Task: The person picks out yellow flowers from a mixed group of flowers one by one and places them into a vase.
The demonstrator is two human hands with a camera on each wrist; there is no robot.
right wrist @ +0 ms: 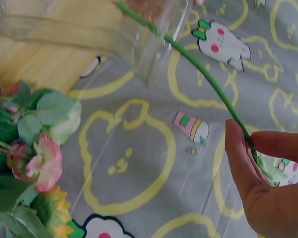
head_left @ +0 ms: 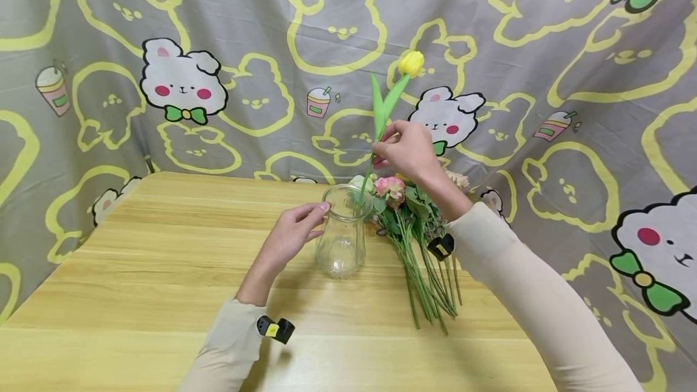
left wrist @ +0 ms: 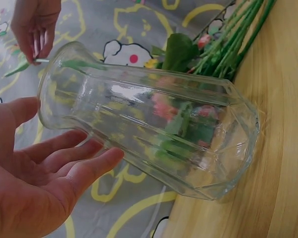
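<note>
A yellow tulip with long green leaves stands tilted above the table. My right hand pinches its green stem between thumb and fingers, just below the leaves. The stem's lower end reaches into the mouth of a clear glass vase, which is upright on the table. My left hand is at the vase's left side, thumb at the rim and the other fingers extended along the neck. In the left wrist view those fingers are spread and nearly straight beside the glass.
Right of the vase lies a bunch of flowers, with a pink bloom, green leaves and several long stems pointing toward me. A wooden table carries everything. Behind it hangs a grey curtain with cartoon prints.
</note>
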